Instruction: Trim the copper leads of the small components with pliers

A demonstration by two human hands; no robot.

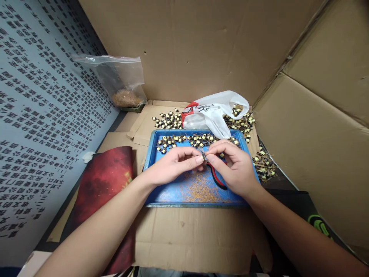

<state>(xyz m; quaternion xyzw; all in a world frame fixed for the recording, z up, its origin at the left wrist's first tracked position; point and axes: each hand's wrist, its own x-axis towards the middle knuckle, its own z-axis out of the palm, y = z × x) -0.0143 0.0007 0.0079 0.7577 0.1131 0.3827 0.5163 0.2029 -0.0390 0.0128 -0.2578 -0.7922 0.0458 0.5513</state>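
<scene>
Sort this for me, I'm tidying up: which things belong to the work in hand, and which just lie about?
In hand: small dark component between left hand and right hand; red-handled cutters; blue flat tray.
Lying about: clear plastic zip bag; dark red printed sheet.

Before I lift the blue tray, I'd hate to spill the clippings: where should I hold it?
Probably by the raised rim of the blue tray along its near long edge, coming from the near side. That edge is bare, while small parts and a white bag crowd the far one. Keep it level: the clippings lie loose.
</scene>
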